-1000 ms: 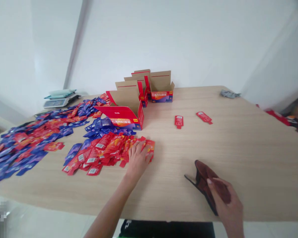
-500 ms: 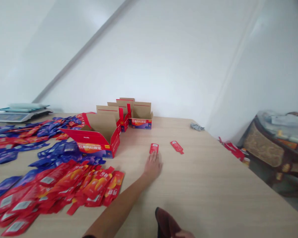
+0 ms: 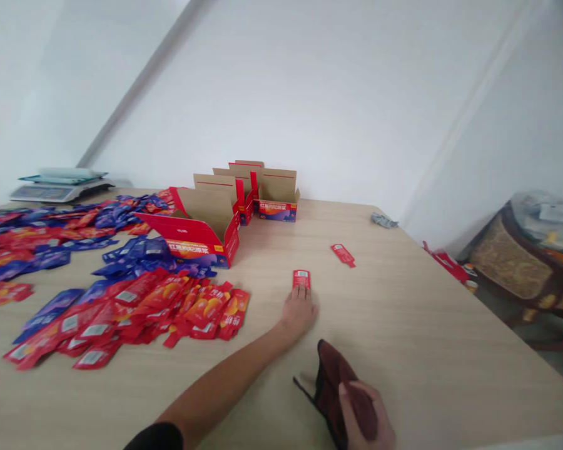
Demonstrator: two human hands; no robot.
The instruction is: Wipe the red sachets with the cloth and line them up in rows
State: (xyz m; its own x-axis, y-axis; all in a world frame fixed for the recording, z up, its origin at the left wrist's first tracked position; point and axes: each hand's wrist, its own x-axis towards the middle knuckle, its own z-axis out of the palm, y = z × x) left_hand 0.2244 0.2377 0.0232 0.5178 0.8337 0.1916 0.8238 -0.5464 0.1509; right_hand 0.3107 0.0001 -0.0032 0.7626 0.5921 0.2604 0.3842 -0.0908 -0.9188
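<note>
My left hand (image 3: 300,310) is stretched out over the table, its fingers lying flat on the lower part of a red pouch (image 3: 302,276) with a white barcode label. Farther back and to the right lies another red pouch (image 3: 343,255), touched by neither hand. Low in the view, my right hand (image 3: 368,415) is closed around a dark reddish-brown cloth (image 3: 331,375) with black edging and a thin black strip sticking out. The cloth is bunched, and its exact kind cannot be made out.
Red pouches (image 3: 141,306) and blue pouches (image 3: 143,250) are heaped at the left. Behind them stand an open red carton (image 3: 194,240) and several more cartons (image 3: 278,210). A scale (image 3: 60,189) is far left, a grey crumpled piece (image 3: 383,220) far right, a chair (image 3: 511,250) beyond the table edge.
My left hand has slid the red pouch a little toward me. My right hand has come farther into view with the brown cloth. The camera view has shifted, so more of the near table shows.
</note>
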